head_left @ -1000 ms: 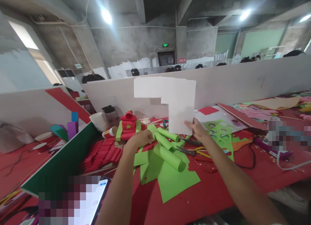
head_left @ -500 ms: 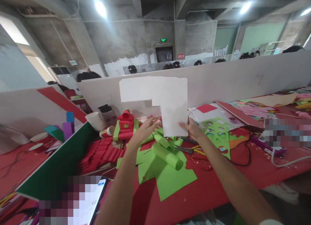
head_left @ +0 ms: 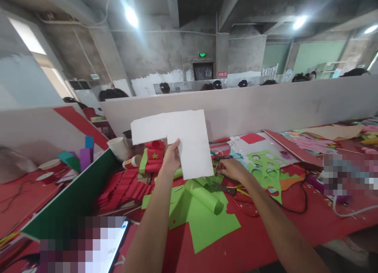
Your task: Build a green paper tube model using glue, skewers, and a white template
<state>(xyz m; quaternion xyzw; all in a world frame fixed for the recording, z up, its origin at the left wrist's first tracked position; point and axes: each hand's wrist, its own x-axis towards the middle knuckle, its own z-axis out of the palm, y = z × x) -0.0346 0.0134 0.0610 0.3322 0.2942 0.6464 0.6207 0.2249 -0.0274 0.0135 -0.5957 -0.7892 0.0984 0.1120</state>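
Observation:
An L-shaped piece of white board (head_left: 191,143) is raised over the middle of the table, tilted slightly. My left hand (head_left: 171,157) grips it at the inner corner, thumb on the near face and fingers behind. To the right of the board's lower edge, my right hand (head_left: 232,168) reaches down among the tools with curled fingers. A small dark item lies at those fingertips, too hidden to name. Just below that hand rest scissors (head_left: 227,189) with yellow handles. A rolled green sheet (head_left: 205,196) lies on flat green paper (head_left: 212,233) under the board.
Red folded paper (head_left: 124,186), a red and green paper figure (head_left: 155,155) and a white cup (head_left: 118,148) stand left. A green panel (head_left: 67,202) and a phone (head_left: 110,245) are nearer. Cut green paper (head_left: 265,168) lies right. A white partition (head_left: 251,104) runs behind.
My right hand has let go of the board and moved down to the tools beside it. My left hand now holds the board, which has shifted left and lower.

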